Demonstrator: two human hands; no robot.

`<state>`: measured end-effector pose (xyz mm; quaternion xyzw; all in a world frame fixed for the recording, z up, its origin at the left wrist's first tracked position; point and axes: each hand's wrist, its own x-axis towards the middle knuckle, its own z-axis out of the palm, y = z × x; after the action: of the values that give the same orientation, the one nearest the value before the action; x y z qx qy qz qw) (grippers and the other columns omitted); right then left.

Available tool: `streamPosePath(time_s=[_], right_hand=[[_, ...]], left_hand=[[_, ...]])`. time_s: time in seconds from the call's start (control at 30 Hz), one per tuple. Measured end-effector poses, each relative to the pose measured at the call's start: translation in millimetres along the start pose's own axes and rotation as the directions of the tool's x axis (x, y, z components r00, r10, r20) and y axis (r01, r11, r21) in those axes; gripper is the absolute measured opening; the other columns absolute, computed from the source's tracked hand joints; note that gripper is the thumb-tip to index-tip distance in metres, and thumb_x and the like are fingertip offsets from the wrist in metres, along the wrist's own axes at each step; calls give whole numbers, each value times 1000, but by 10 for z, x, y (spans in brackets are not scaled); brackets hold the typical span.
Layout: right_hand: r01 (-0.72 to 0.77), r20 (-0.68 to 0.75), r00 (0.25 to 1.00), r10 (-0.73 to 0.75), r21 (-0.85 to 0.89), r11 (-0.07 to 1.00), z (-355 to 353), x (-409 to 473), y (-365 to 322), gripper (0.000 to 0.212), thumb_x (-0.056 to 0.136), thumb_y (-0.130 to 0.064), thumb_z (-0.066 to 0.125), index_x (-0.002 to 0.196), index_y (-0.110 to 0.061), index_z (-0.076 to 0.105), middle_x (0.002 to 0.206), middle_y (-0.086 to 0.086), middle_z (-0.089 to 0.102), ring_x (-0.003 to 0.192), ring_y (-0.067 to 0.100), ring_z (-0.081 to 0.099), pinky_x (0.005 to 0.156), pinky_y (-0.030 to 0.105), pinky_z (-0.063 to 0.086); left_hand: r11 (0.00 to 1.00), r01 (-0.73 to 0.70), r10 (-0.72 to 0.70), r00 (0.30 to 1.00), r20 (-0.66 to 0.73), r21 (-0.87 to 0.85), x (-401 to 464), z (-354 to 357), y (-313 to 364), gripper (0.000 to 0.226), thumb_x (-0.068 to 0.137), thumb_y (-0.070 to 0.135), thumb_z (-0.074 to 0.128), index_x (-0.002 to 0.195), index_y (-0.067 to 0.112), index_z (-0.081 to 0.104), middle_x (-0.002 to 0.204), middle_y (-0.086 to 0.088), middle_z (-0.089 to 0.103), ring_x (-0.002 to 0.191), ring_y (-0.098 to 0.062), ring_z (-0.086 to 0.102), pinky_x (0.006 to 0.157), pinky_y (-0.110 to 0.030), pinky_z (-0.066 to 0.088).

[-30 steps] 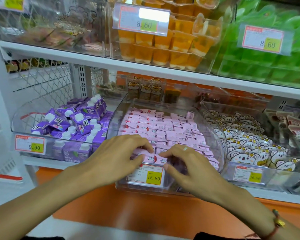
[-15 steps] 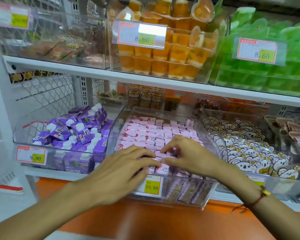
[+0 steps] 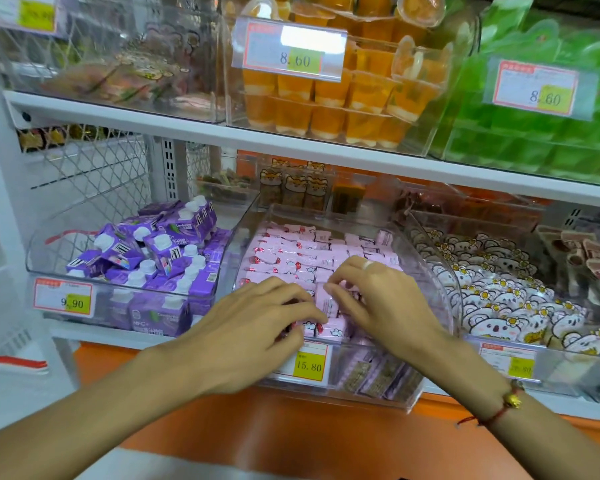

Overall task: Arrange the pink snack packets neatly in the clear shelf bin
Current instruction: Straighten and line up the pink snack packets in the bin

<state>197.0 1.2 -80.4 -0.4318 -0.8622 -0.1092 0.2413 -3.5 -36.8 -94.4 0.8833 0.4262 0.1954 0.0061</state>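
Rows of pink snack packets [image 3: 302, 258] fill the clear shelf bin [image 3: 440, 282] in the middle of the lower shelf. Both my hands are inside the bin's front part. My left hand [image 3: 257, 323] lies over the front row with its fingers curled down onto the packets there. My right hand [image 3: 378, 299] pinches one pink packet [image 3: 326, 303] that stands tilted on its edge between the two hands. A 15.80 price tag [image 3: 307, 363] hangs on the bin's front wall, partly covered by my left hand.
A bin of purple drink cartons [image 3: 160, 258] stands to the left, a bin of koala-print packets [image 3: 506, 303] to the right. Orange jelly cups [image 3: 343, 95] and green packs [image 3: 551, 133] fill the shelf above. An orange ledge [image 3: 291, 427] runs below.
Both hands moved from the bin's front edge deeper into the bin. My right hand has lifted one pink packet onto its edge. The view has tilted up a little.
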Motion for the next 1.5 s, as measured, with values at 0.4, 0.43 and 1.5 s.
streamPosePath(time_s=[0.4, 0.43, 1.5], right_hand=[[-217, -180, 681, 710, 877, 430, -389, 19, 34, 17, 99, -18, 46, 93, -8, 58, 86, 7, 67, 71, 13, 65, 57, 15, 50], [-261, -51, 679, 732, 916, 306, -368, 3, 22, 18, 99, -18, 46, 96, -5, 58, 91, 10, 68, 72, 13, 66, 58, 15, 51], [-271, 104, 940, 324, 806, 526, -264, 15, -167, 21, 83, -39, 59, 100, -32, 69, 95, -24, 71, 84, -9, 63, 68, 4, 42]], left_hand=[[944, 128, -180, 972, -151, -305, 2, -28, 39, 37, 87, 17, 47, 109, 46, 52, 116, 27, 49, 106, 3, 48, 87, -32, 46], [910, 151, -250, 943, -220, -386, 10, -27, 50, 38, 84, 17, 50, 108, 46, 48, 113, 26, 50, 101, 1, 51, 83, -35, 48], [-6, 122, -556, 825, 105, -993, 120, -266, 94, 33, 67, 49, 69, 90, 27, 75, 99, 7, 74, 91, -14, 71, 62, -25, 57]])
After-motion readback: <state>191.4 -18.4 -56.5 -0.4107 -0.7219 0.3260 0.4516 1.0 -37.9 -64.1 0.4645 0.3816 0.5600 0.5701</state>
